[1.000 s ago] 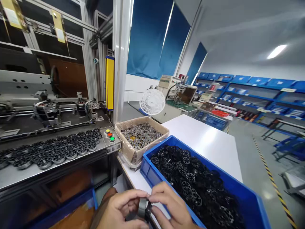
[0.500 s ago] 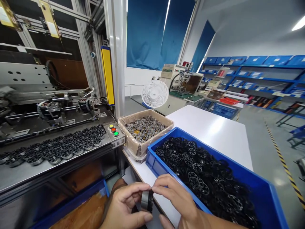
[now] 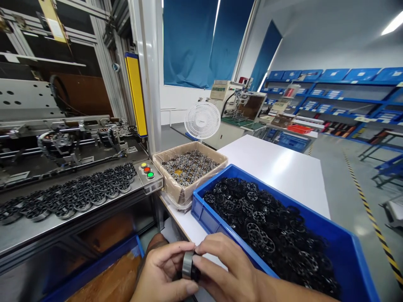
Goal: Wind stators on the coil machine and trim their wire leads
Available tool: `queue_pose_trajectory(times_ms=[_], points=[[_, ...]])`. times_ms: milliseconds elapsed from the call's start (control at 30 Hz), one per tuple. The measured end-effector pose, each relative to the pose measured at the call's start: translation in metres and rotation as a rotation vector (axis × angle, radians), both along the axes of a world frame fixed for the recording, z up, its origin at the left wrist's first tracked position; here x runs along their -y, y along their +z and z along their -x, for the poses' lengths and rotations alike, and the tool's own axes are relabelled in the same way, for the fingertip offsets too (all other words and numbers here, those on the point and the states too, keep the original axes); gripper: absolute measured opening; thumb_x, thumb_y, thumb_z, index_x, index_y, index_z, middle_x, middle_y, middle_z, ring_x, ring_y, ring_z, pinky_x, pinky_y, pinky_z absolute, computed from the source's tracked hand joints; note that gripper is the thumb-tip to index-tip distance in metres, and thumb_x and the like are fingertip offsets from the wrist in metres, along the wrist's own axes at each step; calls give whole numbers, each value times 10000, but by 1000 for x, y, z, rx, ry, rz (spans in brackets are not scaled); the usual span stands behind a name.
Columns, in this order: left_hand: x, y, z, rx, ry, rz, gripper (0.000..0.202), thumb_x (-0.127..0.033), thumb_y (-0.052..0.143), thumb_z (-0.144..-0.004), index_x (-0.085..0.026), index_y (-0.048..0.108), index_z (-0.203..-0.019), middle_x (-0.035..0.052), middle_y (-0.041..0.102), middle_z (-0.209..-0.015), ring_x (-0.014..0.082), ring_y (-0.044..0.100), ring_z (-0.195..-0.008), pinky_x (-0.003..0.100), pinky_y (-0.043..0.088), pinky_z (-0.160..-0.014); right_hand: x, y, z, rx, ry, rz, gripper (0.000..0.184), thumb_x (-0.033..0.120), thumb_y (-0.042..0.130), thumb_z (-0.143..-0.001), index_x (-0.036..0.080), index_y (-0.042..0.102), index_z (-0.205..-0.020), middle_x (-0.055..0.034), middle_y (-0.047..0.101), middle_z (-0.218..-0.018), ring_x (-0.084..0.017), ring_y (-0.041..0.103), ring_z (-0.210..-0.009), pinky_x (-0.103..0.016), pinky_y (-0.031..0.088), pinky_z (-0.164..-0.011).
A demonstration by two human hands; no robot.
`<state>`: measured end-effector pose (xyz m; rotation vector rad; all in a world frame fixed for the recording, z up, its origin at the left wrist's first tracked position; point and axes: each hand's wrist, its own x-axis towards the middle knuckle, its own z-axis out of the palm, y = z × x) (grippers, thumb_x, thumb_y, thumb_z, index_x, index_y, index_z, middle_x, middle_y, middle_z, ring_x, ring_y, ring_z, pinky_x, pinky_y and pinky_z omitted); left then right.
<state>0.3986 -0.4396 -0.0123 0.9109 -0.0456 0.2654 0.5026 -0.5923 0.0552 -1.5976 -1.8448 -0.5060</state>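
Low in the middle of the view, my left hand [image 3: 165, 272] grips a motor stator core [image 3: 188, 265], a grey metal ring with black plastic on its right side. Its thumb is below and its fingers are above and behind. My right hand [image 3: 228, 262] is closed against the black side, fingertips pressing on the top and face. The ring stands on edge between both hands, and its black side is partly covered by the right fingers. Right of the hands, a blue bin [image 3: 233, 233] holds a heap of black spoked plastic rings [image 3: 267, 214].
A plastic-lined cardboard box [image 3: 181, 197] of metal cores stands behind the bin on a white table [image 3: 283, 163]. To the left, rows of similar black-and-grey cores [image 3: 82, 193] line the machine's ledge, beside a button box [image 3: 147, 178]. A white fan [image 3: 202, 121] stands farther back.
The fingers of my right hand have closed in onto the black side of the stator core. My left hand keeps its hold. The view has shifted slightly.
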Motion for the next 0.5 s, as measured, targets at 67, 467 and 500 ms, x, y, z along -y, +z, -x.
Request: queue_pose_trajectory(times_ms=[67, 467, 500], points=[[0, 0, 0, -19, -2, -10, 490, -195, 894, -559, -264, 762, -1026, 42, 799, -900, 227, 737, -884, 284, 564, -796, -1, -1, -1, 40, 6, -21, 278, 100, 494, -897, 94, 535, -1172, -149, 677, -937, -223, 642, -875, -380, 581, -720], [-2, -1, 5, -44, -56, -51, 496, -174, 871, -605, -284, 744, -1071, 42, 795, -905, 210, 728, -896, 303, 533, -859, -1, 2, 1, -17, -1, 0, 267, 141, 535, -909, 61, 534, -1163, -149, 670, -911, -222, 618, -867, -389, 581, -747], [-2, -1, 5, -42, -65, -55, 501, -172, 868, -611, -289, 739, -1080, 42, 795, -918, 211, 726, -907, 300, 532, -860, -1, 2, 1, -18, -2, 4, 263, 154, 536, -913, 64, 535, -1161, -145, 672, -899, -221, 618, -849, -385, 581, -731]])
